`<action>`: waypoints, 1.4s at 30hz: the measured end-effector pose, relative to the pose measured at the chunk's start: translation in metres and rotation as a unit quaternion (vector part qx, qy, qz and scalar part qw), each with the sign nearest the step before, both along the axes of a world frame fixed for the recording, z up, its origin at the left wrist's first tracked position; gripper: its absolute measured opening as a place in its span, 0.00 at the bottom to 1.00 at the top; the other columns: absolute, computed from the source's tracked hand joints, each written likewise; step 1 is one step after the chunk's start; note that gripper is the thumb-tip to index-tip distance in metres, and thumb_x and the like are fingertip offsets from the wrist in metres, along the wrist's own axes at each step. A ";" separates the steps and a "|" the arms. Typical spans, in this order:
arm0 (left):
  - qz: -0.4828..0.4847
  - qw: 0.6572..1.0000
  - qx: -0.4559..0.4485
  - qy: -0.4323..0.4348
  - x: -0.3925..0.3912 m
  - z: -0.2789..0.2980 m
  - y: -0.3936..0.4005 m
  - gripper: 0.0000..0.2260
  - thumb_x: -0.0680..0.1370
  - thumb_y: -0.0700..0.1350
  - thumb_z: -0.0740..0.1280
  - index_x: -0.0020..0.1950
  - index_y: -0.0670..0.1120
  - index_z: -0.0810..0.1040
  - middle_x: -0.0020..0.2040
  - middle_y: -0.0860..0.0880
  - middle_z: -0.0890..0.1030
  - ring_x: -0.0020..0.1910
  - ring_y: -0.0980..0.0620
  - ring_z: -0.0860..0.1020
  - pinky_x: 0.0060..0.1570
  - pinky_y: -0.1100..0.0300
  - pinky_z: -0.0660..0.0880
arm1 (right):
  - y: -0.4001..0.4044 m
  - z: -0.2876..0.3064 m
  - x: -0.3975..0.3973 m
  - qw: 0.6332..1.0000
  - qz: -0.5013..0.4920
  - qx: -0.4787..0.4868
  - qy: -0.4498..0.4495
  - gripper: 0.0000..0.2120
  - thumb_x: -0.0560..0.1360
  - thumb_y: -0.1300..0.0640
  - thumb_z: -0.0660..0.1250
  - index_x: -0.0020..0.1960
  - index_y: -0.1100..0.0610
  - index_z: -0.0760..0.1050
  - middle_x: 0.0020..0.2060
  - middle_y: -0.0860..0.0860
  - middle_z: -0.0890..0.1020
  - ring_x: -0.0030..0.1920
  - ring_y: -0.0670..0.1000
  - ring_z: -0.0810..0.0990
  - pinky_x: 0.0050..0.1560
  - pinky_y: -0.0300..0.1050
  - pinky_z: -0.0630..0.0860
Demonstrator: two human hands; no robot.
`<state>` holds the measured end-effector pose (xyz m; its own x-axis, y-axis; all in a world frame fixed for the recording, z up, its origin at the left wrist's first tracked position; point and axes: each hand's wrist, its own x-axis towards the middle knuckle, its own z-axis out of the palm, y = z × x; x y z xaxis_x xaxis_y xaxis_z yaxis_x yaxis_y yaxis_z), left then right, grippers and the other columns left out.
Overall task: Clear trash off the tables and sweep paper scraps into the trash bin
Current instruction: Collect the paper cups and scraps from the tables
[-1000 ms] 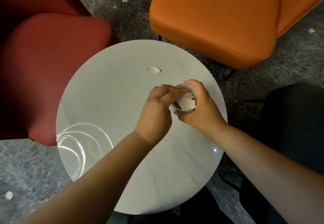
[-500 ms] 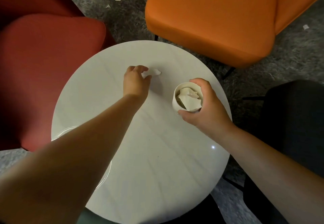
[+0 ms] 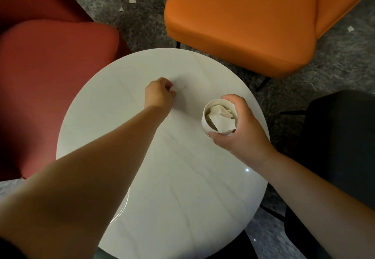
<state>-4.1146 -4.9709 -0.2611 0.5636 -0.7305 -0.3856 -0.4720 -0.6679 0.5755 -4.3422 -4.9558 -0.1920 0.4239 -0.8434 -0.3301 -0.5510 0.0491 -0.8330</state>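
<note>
The right hand (image 3: 239,128) is gripping a scrap-filled paper cup (image 3: 218,119); the left hand (image 3: 159,94) is apparently pinching the round table's (image 3: 182,187) last scrap, while floor scraps (image 3: 132,0) are still waiting.

White table (image 3: 182,187) and cup (image 3: 205,121); orange chair (image 3: 243,19), red chair (image 3: 50,86), mottled grey carpet (image 3: 334,55).

The left hand's (image 3: 159,94) curled fingers (image 3: 169,88) hide whatever they pinch.

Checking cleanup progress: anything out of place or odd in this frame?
Yes: torn paper scraps lie on the grey carpet between the chairs, another right of the orange chair. The paper cup in the right hand is stuffed with crumpled paper.
</note>
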 end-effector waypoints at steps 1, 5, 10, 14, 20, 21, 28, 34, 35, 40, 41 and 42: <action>0.009 1.000 -0.018 0.013 -0.004 0.007 0.006 0.08 0.79 0.41 0.66 0.57 0.45 0.81 0.52 0.48 0.79 0.49 0.49 0.76 0.44 0.64 0.70 | 0.001 0.000 -0.001 1.000 0.001 0.001 0.004 0.36 0.65 0.54 0.78 0.65 0.41 0.63 0.59 0.44 0.71 0.58 0.42 0.72 0.54 0.38 0.74; 0.029 0.986 -0.149 0.063 -0.034 0.059 0.033 0.04 0.78 0.45 0.70 0.51 0.51 0.84 0.49 0.55 0.82 0.47 0.58 0.79 0.47 0.72 0.73 | 0.006 0.003 -0.003 1.000 0.012 0.010 0.007 0.36 0.64 0.54 0.78 0.65 0.41 0.63 0.59 0.44 0.71 0.58 0.43 0.72 0.52 0.36 0.73; -0.114 0.946 -0.303 -0.020 -0.071 0.114 0.078 0.02 0.75 0.40 0.73 0.46 0.46 0.84 0.44 0.52 0.82 0.42 0.57 0.79 0.43 0.70 0.74 | 0.015 0.015 0.000 0.999 0.038 0.033 -0.018 0.36 0.65 0.55 0.78 0.66 0.43 0.63 0.61 0.43 0.72 0.60 0.41 0.72 0.55 0.31 0.72; -0.237 0.923 -0.290 -0.093 -0.081 0.108 0.096 0.07 0.77 0.44 0.67 0.49 0.46 0.85 0.46 0.49 0.84 0.46 0.49 0.79 0.48 0.63 0.74 | 0.020 0.032 0.005 0.997 0.045 0.033 -0.062 0.31 0.67 0.60 0.77 0.64 0.49 0.66 0.55 0.38 0.76 0.54 0.37 0.76 0.50 0.30 0.75; -0.237 0.931 -0.265 -0.080 -0.081 0.116 0.112 0.12 0.75 0.53 0.68 0.55 0.51 0.84 0.52 0.54 0.83 0.51 0.51 0.77 0.53 0.61 0.73 | 0.025 0.040 0.005 0.994 0.053 0.018 -0.094 0.27 0.67 0.62 0.75 0.63 0.52 0.69 0.54 0.43 0.77 0.54 0.45 0.79 0.49 0.45 0.81; -0.236 0.930 -0.270 -0.083 -0.083 0.118 0.112 0.12 0.75 0.53 0.68 0.54 0.51 0.84 0.53 0.54 0.83 0.51 0.51 0.77 0.53 0.61 0.73 | 0.027 0.041 0.004 0.993 0.054 0.021 -0.098 0.27 0.68 0.63 0.74 0.63 0.52 0.69 0.54 0.43 0.77 0.54 0.45 0.79 0.50 0.46 0.81; -0.238 0.918 -0.259 -0.185 -0.102 0.127 0.105 0.09 0.74 0.48 0.66 0.43 0.50 0.87 0.42 0.52 0.83 0.40 0.45 0.76 0.38 0.56 0.74 | 0.033 0.040 -0.005 0.996 0.073 0.000 -0.059 0.31 0.64 0.62 0.74 0.62 0.44 0.67 0.56 0.46 0.76 0.54 0.43 0.78 0.50 0.43 0.79; -0.318 0.898 -0.166 -0.254 -0.117 0.130 0.096 0.10 0.58 0.36 0.77 0.33 0.48 0.82 0.31 0.50 0.76 0.31 0.47 0.72 0.32 0.61 0.60 | 0.040 0.040 -0.013 0.995 0.069 0.000 -0.067 0.29 0.63 0.63 0.75 0.58 0.45 0.69 0.51 0.47 0.78 0.49 0.44 0.79 0.46 0.45 0.80; -0.332 0.894 -0.166 -0.250 -0.118 0.130 0.095 0.11 0.56 0.35 0.78 0.32 0.48 0.82 0.30 0.51 0.76 0.30 0.48 0.72 0.30 0.62 0.60 | 0.040 0.041 -0.015 0.996 0.070 -0.003 -0.063 0.28 0.63 0.64 0.74 0.58 0.46 0.69 0.49 0.47 0.78 0.48 0.44 0.79 0.46 0.43 0.79; -0.405 0.878 -0.189 -0.170 -0.113 0.127 0.102 0.11 0.64 0.35 0.78 0.42 0.47 0.86 0.42 0.50 0.83 0.41 0.44 0.77 0.34 0.57 0.76 | 0.037 0.042 -0.029 0.995 0.079 -0.015 -0.066 0.26 0.64 0.60 0.74 0.59 0.48 0.69 0.50 0.47 0.78 0.49 0.44 0.79 0.45 0.43 0.79; -0.396 0.883 -0.194 -0.160 -0.112 0.128 0.105 0.10 0.66 0.36 0.78 0.44 0.46 0.87 0.45 0.49 0.84 0.42 0.43 0.78 0.36 0.56 0.78 | 0.036 0.042 -0.029 0.994 0.086 -0.016 -0.065 0.27 0.64 0.59 0.74 0.59 0.47 0.69 0.52 0.47 0.77 0.50 0.44 0.79 0.46 0.44 0.80; -0.381 0.889 -0.200 -0.157 -0.113 0.131 0.107 0.09 0.67 0.36 0.77 0.45 0.46 0.87 0.47 0.48 0.84 0.43 0.43 0.79 0.38 0.56 0.78 | 0.037 0.042 -0.030 0.994 0.091 -0.012 -0.065 0.27 0.64 0.57 0.75 0.59 0.45 0.68 0.53 0.47 0.77 0.50 0.45 0.79 0.46 0.44 0.80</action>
<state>-4.2274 -4.8641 -0.1297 -0.1206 -0.9895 0.0799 -0.8793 0.1438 0.4541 -4.3721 -4.9192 -0.1497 0.6087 -0.7555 -0.2423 -0.4359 -0.0632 -0.8978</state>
